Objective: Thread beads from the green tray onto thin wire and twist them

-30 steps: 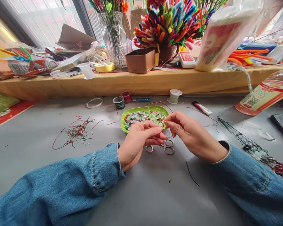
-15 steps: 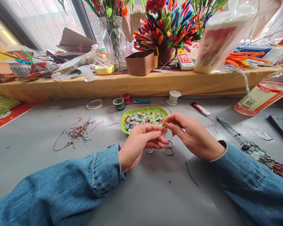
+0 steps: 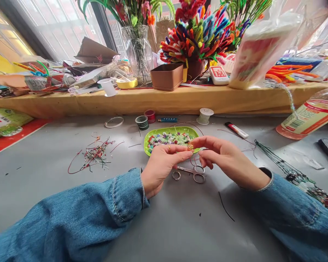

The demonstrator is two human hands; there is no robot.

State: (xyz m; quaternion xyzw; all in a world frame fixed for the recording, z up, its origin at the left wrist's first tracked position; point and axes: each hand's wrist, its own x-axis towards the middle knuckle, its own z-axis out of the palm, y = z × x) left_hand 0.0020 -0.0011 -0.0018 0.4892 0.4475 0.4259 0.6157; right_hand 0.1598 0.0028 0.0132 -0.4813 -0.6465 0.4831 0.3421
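Observation:
My left hand (image 3: 161, 167) and my right hand (image 3: 226, 160) meet over the grey table, just in front of a green tray (image 3: 192, 131) full of coloured beads. Both pinch a small gold bead (image 3: 190, 146) on thin wire between their fingertips. The wire loops back over the tray. Small scissors (image 3: 192, 171) lie on the table under my hands, with a small metal ring (image 3: 176, 175) beside them. Both sleeves are blue denim.
Wire scraps (image 3: 91, 154) lie at the left. Wire spools (image 3: 142, 122), a white thread spool (image 3: 205, 115) and a lighter (image 3: 236, 129) sit behind the tray. A beaded green strand (image 3: 289, 174) lies at the right. The raised shelf (image 3: 164, 98) holds a vase, pipe cleaners and a brown box (image 3: 166, 75).
Both hands have shifted slightly right and down, staying pinched together on the bead and wire. The scissors now show more fully below them.

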